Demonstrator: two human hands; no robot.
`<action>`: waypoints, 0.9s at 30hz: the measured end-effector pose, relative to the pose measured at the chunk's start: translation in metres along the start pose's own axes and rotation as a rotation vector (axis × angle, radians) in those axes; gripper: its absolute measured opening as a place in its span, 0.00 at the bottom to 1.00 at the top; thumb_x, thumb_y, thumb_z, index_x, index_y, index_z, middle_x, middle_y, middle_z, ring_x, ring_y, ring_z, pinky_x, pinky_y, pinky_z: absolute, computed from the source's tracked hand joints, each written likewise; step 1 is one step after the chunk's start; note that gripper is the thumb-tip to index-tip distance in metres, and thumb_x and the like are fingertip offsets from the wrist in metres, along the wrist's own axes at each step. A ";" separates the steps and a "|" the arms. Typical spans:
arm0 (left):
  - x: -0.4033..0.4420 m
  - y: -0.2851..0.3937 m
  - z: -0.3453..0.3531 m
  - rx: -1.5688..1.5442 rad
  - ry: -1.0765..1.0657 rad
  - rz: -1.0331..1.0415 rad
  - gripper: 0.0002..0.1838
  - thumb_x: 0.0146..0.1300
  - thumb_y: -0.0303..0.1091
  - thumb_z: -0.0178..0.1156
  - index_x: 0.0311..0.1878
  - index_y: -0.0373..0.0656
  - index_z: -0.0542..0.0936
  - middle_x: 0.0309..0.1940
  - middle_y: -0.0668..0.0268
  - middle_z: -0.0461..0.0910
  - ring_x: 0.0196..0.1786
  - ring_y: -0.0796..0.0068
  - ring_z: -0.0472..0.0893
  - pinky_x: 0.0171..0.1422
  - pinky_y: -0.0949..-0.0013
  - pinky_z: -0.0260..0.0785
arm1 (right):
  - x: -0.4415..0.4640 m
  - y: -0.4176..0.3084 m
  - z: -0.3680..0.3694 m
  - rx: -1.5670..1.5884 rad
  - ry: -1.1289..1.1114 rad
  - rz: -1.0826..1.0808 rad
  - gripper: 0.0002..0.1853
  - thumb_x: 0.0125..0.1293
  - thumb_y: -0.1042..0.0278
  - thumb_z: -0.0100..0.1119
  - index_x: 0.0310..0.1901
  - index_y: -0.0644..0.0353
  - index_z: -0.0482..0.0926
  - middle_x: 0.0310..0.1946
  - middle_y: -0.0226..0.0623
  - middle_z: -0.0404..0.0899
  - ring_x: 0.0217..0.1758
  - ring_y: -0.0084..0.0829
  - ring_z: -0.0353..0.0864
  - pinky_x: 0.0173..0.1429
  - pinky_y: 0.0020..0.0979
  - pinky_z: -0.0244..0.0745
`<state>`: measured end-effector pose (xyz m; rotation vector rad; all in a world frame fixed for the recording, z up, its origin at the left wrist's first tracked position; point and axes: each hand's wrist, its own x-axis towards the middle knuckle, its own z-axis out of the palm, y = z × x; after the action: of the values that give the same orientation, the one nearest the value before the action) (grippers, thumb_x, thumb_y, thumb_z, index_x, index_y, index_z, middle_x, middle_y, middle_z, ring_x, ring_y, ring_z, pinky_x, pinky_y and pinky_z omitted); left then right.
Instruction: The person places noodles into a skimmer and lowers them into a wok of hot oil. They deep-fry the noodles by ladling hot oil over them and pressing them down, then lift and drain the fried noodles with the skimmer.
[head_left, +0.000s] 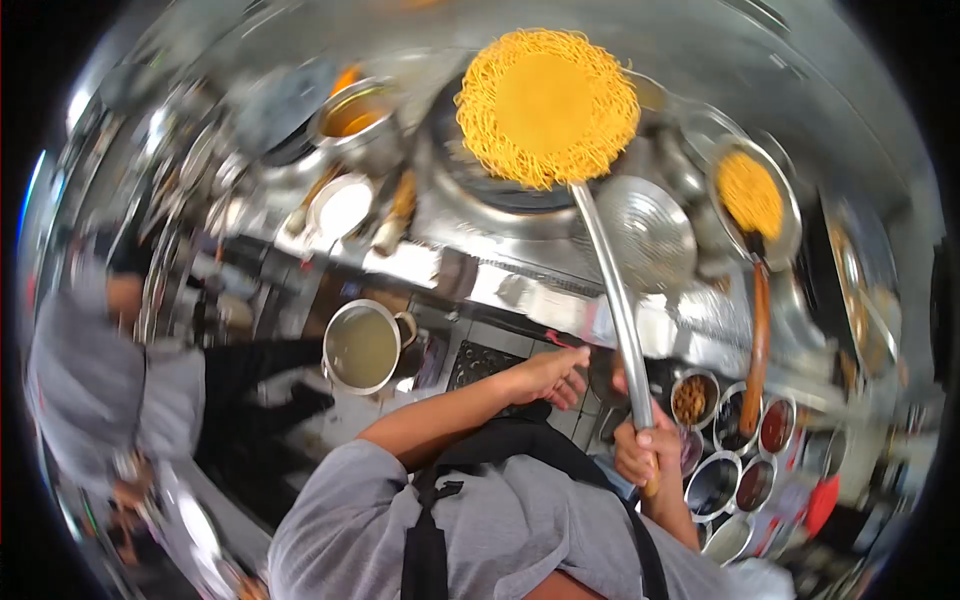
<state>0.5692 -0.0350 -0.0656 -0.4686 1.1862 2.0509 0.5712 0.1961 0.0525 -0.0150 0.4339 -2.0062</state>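
Note:
My right hand is wrapped around the lower end of a long metal handle. The handle rises to a round mass of yellow noodles, which covers whatever head the utensil has. A smooth yellow disc shows in the middle of the noodles. They are above a dark burner or wok at the back. My left hand is held out in front of my body, left of the handle, fingers apart and nothing in it.
A perforated strainer lies right of the handle. Farther right, a pan holds more noodles beside a wooden-handled tool. Several sauce bowls stand near my right arm. At left are a pot of liquid and another person.

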 end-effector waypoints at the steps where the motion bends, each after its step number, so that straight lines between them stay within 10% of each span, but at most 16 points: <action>1: -0.014 -0.013 -0.016 0.008 -0.008 0.029 0.29 0.70 0.61 0.49 0.54 0.41 0.73 0.39 0.59 0.78 0.37 0.68 0.80 0.39 0.64 0.76 | 0.004 0.002 -0.001 -0.032 -0.004 0.071 0.41 0.61 0.75 0.58 0.75 0.55 0.50 0.16 0.34 0.62 0.08 0.23 0.62 0.11 0.27 0.59; 7: -0.121 -0.150 -0.098 0.341 0.429 0.164 0.29 0.66 0.61 0.55 0.50 0.40 0.77 0.39 0.60 0.80 0.42 0.69 0.79 0.47 0.66 0.72 | 0.043 0.030 0.014 -0.411 0.158 0.591 0.46 0.52 0.76 0.61 0.74 0.60 0.52 0.16 0.35 0.66 0.08 0.23 0.62 0.09 0.27 0.58; 12: -0.211 -0.259 -0.088 0.029 0.895 0.262 0.27 0.63 0.57 0.61 0.49 0.40 0.79 0.39 0.61 0.81 0.45 0.69 0.79 0.52 0.66 0.70 | 0.111 0.105 0.031 -0.724 0.073 0.891 0.43 0.50 0.78 0.58 0.71 0.70 0.56 0.30 0.41 0.80 0.08 0.20 0.62 0.11 0.21 0.59; 20: -0.285 -0.399 -0.067 -0.296 1.285 0.451 0.24 0.61 0.54 0.64 0.45 0.40 0.80 0.40 0.61 0.82 0.45 0.69 0.80 0.52 0.66 0.71 | 0.200 0.355 0.096 -0.045 -0.304 1.715 0.40 0.67 0.75 0.48 0.76 0.57 0.39 0.23 0.37 0.67 0.11 0.27 0.67 0.12 0.29 0.65; 27: -0.334 -0.488 -0.023 -0.835 1.380 0.586 0.17 0.65 0.44 0.64 0.48 0.41 0.78 0.35 0.67 0.80 0.37 0.79 0.78 0.42 0.75 0.72 | 0.212 0.644 0.200 -0.194 -0.707 1.674 0.29 0.71 0.73 0.45 0.72 0.56 0.55 0.24 0.32 0.66 0.14 0.21 0.65 0.15 0.27 0.64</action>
<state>1.1528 -0.0283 -0.1652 -2.4538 1.0843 2.6780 1.0690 -0.3034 0.0029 -0.3474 0.0530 -0.2375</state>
